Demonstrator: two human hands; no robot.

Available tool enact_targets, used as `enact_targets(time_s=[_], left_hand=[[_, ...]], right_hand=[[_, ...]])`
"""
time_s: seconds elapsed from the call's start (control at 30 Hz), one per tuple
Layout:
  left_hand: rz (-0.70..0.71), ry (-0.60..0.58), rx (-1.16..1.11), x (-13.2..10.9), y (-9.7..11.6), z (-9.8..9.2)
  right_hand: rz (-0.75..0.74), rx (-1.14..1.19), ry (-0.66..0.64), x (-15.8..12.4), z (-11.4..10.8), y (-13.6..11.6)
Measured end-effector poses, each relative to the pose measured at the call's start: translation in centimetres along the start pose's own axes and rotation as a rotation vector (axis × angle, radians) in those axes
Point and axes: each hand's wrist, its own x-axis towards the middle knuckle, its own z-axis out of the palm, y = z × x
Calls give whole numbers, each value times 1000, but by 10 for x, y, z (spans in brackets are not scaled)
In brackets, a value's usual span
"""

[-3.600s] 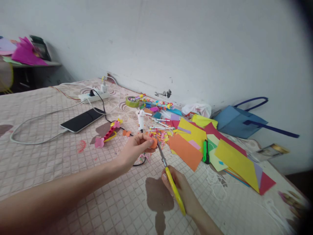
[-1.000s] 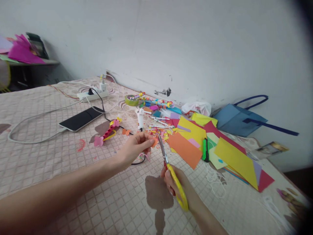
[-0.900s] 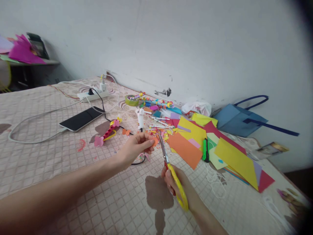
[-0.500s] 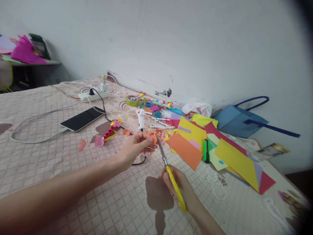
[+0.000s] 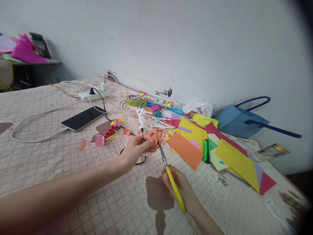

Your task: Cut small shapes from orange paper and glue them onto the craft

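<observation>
My left hand (image 5: pixel 137 150) pinches a small orange paper piece (image 5: pixel 154 140) above the quilted pink mat (image 5: pixel 49 163). My right hand (image 5: pixel 182 189) grips yellow-handled scissors (image 5: pixel 171 178); their blades point up and left and meet the orange piece. Loose paper scraps (image 5: pixel 160 133) lie just beyond the blade tips. Sheets of coloured paper (image 5: pixel 190 143) spread to the right of both hands.
A phone (image 5: pixel 81 118) on a white cable and a power strip (image 5: pixel 94 95) lie at the left. A white glue gun (image 5: pixel 141 119), a green tape roll (image 5: pixel 133 100), a green cutter (image 5: pixel 205 150) and a blue bag (image 5: pixel 241 121) sit by the wall. A pink paper craft (image 5: pixel 107 133) lies nearby.
The scissor handles have come together since a second ago, closing the blades on the orange piece. My left hand has turned the piece slightly.
</observation>
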Motion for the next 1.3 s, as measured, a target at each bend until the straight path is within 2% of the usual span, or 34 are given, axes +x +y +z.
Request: enact_targets(time_s=[0.63,0.77,1.07,1.3], left_hand=[[23,4,-19,1,-6,-2],[18,4,-18,0,-3,-1],[-41,-75,128,2,-6,-4],[-11,-53,221,1,-1,-3]], right_hand=[[-11,28,20,0,3,1],[25,73,15,1,4,-1],[89,222,-7,2,1,2],[-19,32,4,2,-6,-5]])
